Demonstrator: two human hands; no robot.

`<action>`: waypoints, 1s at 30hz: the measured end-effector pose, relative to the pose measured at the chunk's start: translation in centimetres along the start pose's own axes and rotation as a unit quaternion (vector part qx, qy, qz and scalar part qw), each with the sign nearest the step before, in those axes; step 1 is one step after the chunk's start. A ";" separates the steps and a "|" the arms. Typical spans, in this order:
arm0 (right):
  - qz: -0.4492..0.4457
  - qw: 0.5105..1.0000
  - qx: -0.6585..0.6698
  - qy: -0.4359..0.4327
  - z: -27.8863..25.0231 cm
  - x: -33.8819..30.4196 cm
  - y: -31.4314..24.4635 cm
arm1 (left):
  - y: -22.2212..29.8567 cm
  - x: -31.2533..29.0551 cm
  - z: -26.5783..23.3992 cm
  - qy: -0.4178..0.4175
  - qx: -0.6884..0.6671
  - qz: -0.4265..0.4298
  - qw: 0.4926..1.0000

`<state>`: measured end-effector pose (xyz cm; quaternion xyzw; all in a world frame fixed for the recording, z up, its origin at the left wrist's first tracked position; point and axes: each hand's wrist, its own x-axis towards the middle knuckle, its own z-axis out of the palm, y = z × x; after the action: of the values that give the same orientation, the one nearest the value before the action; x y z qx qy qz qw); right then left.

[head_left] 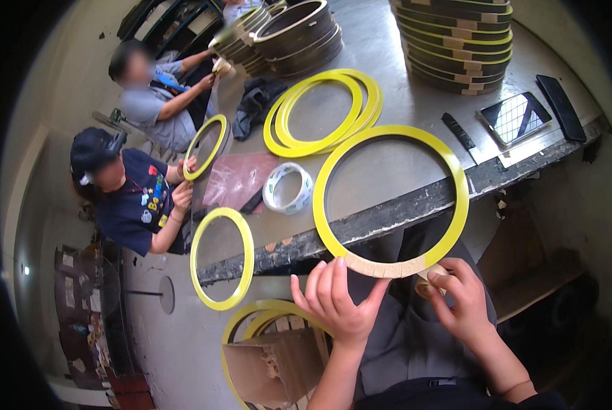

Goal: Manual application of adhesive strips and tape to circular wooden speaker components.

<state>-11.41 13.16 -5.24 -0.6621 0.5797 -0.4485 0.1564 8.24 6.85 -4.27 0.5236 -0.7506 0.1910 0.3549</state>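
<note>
A large flat yellow ring (459, 184) leans over the table's near edge. Tan paper tape (388, 267) covers its lowest stretch and shows several crosswise creases or cuts. My left hand (340, 297) steadies the ring at the lower left, fingertips on the rim and thumb at the taped edge. In my right hand (464, 301) is a small roll of tan tape (425, 287), pinched between thumb and fingers just under the ring's lower right. The tape strip runs from the ring toward this roll.
On the metal table lie several yellow rings (273, 130), a white tape roll (308, 188), a box cutter (459, 131) and a phone (514, 117). A tall ring stack (456, 55) stands far right. Cardboard box (272, 369) below left. Two co-workers (131, 198) sit left.
</note>
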 end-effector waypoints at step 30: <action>-0.008 0.999 0.033 0.024 0.9 -0.1 1.2 | -1.1 -0.8 1.2 0.024 0.014 0.154 0.988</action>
<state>-11.47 12.59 -6.69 -0.6501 0.5631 -0.4843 0.1605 9.06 6.18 -5.77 0.4016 -0.8110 0.2664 0.3318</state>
